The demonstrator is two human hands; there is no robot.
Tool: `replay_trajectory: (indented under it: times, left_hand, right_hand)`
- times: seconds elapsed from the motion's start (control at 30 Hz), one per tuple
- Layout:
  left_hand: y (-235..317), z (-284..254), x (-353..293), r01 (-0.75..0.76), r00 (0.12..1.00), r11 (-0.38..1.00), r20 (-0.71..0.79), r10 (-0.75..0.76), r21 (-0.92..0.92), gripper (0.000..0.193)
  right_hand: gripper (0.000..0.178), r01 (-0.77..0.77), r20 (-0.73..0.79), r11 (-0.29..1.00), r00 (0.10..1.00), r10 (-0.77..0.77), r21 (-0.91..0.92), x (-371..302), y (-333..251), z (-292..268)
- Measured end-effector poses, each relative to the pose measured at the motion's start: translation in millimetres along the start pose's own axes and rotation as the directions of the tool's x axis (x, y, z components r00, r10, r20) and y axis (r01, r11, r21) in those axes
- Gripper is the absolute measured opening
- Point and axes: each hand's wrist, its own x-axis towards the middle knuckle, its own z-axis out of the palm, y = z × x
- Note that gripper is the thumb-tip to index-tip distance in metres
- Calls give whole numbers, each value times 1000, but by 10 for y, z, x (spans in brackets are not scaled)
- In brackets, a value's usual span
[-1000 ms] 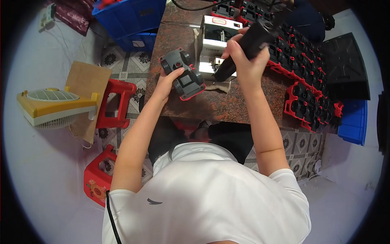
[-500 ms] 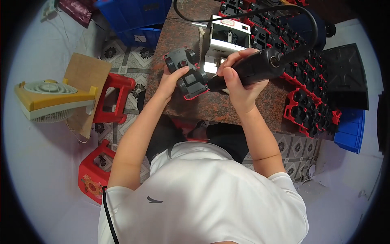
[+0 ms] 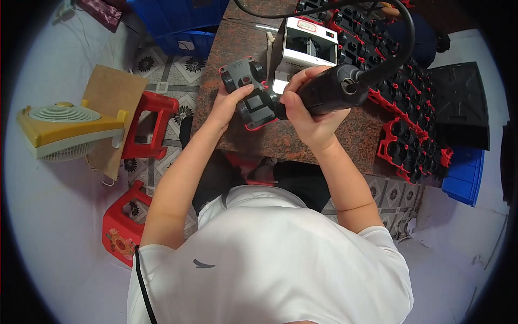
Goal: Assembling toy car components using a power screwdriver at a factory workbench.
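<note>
Above the front-left part of the stone table (image 3: 345, 143), my left hand (image 3: 229, 105) is closed round a grey and black toy car chassis (image 3: 241, 72), its thumb lying across the underside. The chassis has black wheels and a red rim. My right hand (image 3: 315, 119) grips a corded black electric screwdriver (image 3: 332, 92), with the fingers wrapped about its body. The tool points left and its front end is at the right side of the chassis, by a wheel. The tip itself cannot be made out. Behind the hands stands a white screw feeder box (image 3: 307, 62).
Rows of similar black and red toy chassis (image 3: 402, 97) fill the table's right side. Blue crates (image 3: 183, 46) stand back left, another blue crate (image 3: 464, 173) at right. Red stools (image 3: 154, 124) and a yellow fan (image 3: 67, 127) are at left. The screwdriver's cable (image 3: 407, 48) loops overhead.
My right hand and the screwdriver have shifted slightly left, closer to the chassis. The left hand keeps its hold on the chassis, almost in the same place.
</note>
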Motion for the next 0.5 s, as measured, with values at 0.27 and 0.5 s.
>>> replay_trajectory:
  times: [0.27, 0.5]
  left_hand:
    - [13, -22, 7, 24, 1000, 1000, 17, -24, 6, 44]
    - [-49, -38, 3, 38, 999, 996, 1, -38, 86, 55]
  right_hand:
    - [38, -36, -232, 906, 962, 146, 421, 170, -120, -32]
    - [42, 95, -207, 995, 973, -101, -39, 227, 269, -441]
